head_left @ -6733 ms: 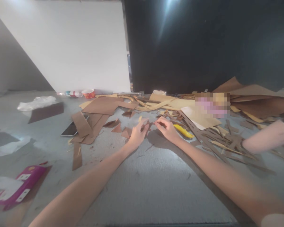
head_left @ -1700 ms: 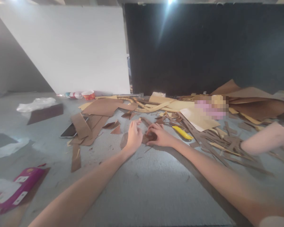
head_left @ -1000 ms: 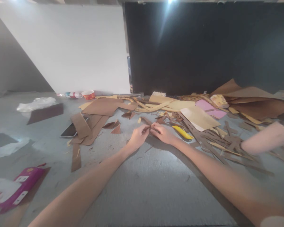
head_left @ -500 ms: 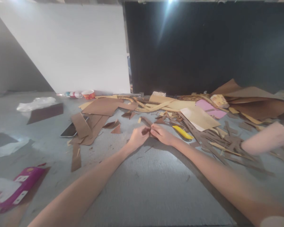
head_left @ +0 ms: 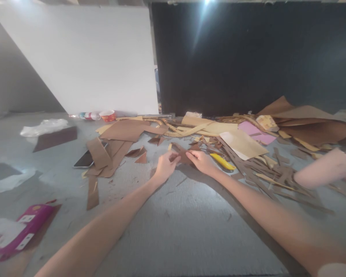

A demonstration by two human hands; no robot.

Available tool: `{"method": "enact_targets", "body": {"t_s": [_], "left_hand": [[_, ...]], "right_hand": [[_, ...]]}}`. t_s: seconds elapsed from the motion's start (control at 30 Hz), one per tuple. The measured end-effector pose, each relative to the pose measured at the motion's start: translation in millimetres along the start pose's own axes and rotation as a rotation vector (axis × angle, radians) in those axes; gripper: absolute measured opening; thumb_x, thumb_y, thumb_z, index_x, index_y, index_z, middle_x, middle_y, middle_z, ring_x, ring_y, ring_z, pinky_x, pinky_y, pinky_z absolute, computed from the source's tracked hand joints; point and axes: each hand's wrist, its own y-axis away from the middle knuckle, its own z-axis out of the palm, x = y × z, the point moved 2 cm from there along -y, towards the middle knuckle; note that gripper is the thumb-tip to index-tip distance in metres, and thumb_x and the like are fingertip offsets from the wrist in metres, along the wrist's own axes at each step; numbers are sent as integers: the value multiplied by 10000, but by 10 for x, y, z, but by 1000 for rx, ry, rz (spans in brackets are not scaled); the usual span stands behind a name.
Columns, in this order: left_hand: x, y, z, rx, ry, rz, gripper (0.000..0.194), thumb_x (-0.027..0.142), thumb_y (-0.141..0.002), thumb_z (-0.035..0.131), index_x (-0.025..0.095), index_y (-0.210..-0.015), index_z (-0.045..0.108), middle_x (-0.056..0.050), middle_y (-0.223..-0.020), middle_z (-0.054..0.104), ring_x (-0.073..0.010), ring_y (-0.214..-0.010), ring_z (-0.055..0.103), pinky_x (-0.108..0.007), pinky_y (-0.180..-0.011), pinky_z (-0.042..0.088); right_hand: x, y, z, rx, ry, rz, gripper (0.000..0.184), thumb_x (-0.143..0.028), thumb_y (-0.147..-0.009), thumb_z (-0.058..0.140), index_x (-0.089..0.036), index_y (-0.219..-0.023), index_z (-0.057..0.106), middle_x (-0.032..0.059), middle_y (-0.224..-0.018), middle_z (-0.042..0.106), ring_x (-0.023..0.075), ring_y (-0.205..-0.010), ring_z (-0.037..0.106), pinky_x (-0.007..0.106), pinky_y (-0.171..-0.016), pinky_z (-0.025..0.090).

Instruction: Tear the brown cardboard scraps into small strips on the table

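Note:
A small brown piece of leather-like sheet (head_left: 185, 157) is spread between my two hands over the middle of the table. My right hand (head_left: 201, 161) pinches its right edge between thumb and fingers. On the other side, my left hand (head_left: 166, 164) is closed, thumb against curled fingers, at the left edge of the same piece; the exact contact is partly hidden. Just beyond lies a brown strip (head_left: 177, 147) with a tiny yellow bit (head_left: 170, 146) beside it. A yellow tool (head_left: 222, 161), its kind unclear, lies right of my right hand.
Brown triangular scraps (head_left: 141, 157) and a phone (head_left: 85, 159) under brown strips lie left. Loose strips (head_left: 265, 173) pile up right, near another person's forearm (head_left: 325, 169). A magenta tissue pack (head_left: 25, 229) sits front left; a red paper cup (head_left: 107, 115) stands behind.
My hands have come together from farther apart around the brown piece, worked close on it, and now are slightly separated with more of it showing. Triangular scraps near my left hand are gone from there.

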Motion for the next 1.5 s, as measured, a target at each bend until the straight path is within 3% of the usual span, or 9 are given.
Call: {"method": "enact_targets", "body": {"t_s": [0.13,0.23,0.4,0.5,0.6,0.77,0.93,1.13,1.5], "left_hand": [[17,-8,13,-30,67,-29,163,339,-918,767,193,-990,753,-65,-906,806,-223,-866,788,-335,-806,624],[24,-5,17,-58,97,-54,216,385,-910,770,193,-1010,760,-53,-866,783,-210,-819,749,-309,-750,589],[19,-6,12,-73,58,-70,360,522,-958,690,189,-826,717,-21,-773,707,-184,-744,654,-282,-671,491],[-3,-27,-12,-24,71,-81,412,577,-939,705,187,-809,710,-15,-758,700,-186,-736,644,-291,-690,484],[-20,-47,-33,8,114,-101,444,623,-911,727,187,-830,730,-20,-764,716,-194,-741,659,-299,-710,495],[-9,-44,-49,-7,121,-107,415,597,-922,727,191,-832,733,-27,-796,736,-202,-781,681,-291,-716,496],[-26,-31,-37,-35,84,-88,398,564,-945,712,195,-797,695,-14,-759,709,-188,-739,660,-283,-690,484],[-50,-28,15,-108,79,-85,404,582,-953,701,197,-832,725,-44,-807,769,-210,-785,719,-301,-729,541],[-18,-4,28,-126,70,-67,344,522,-944,712,197,-836,733,-56,-790,789,-223,-768,746,-312,-712,544]], "right_hand": [[-3,3,-35,-37,-65,46,614,-741,-1085,478,-244,-796,696,26,-705,706,236,-672,637,327,-650,464],[-10,8,-44,-40,-66,30,565,-721,-1075,511,-251,-905,774,31,-777,756,252,-723,672,327,-657,486],[43,8,3,-89,-66,30,462,-627,-1095,525,-248,-1008,774,36,-800,742,246,-734,679,327,-683,515],[122,-2,19,31,-94,-17,347,-537,-1119,516,-259,-1242,682,24,-871,721,235,-795,687,329,-743,546],[164,-1,29,101,-105,-144,309,-411,-1118,502,-286,-1386,589,62,-1141,740,227,-963,714,343,-864,578],[88,29,62,-93,37,-303,220,-381,-1090,632,-319,-1271,739,57,-1262,760,246,-1048,714,376,-959,579],[27,22,27,-26,-9,-283,232,-478,-1077,706,-284,-1123,824,67,-1149,786,252,-1040,731,386,-951,580],[11,-8,-17,-3,-85,-184,251,-437,-1049,722,-245,-961,857,67,-1039,802,242,-985,739,359,-895,564],[60,-25,-42,-12,-168,-36,246,-442,-987,759,-226,-929,861,64,-963,831,236,-875,733,332,-772,547]]}}
